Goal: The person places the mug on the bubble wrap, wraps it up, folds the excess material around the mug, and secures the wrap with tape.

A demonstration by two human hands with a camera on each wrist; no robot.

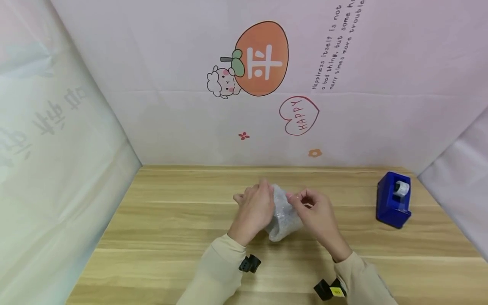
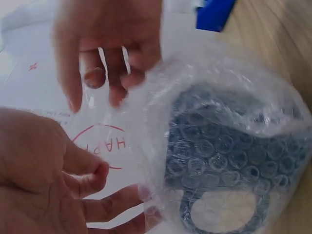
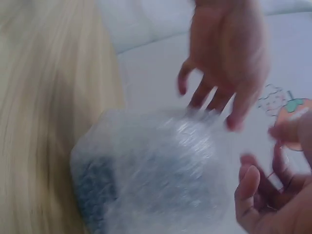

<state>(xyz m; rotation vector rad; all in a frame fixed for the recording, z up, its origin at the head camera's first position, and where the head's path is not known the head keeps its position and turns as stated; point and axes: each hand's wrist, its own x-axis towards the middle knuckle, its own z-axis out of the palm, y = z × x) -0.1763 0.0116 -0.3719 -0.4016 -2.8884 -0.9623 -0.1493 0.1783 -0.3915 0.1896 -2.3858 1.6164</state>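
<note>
A dark blue mug [image 2: 219, 146] wrapped in clear bubble wrap [image 1: 285, 218] lies on the table between both hands; its handle shows through the wrap in the left wrist view. My left hand [image 1: 253, 209] is at the wrap's left side, some fingertips touching the film. At the right, my right hand [image 1: 318, 214] has thumb and forefinger close together near the wrap's upper edge. A thin clear strip [image 2: 100, 114], which looks like tape, hangs by those fingers in the left wrist view. Blur hides exactly how it is held.
A blue tape dispenser [image 1: 392, 201] with a roll of tape stands at the table's right side. The wooden table [image 1: 164, 220] meets a printed white cloth [image 1: 183, 127] at the back, and more cloth hangs at both sides. Black wrist cameras sit by both sleeves.
</note>
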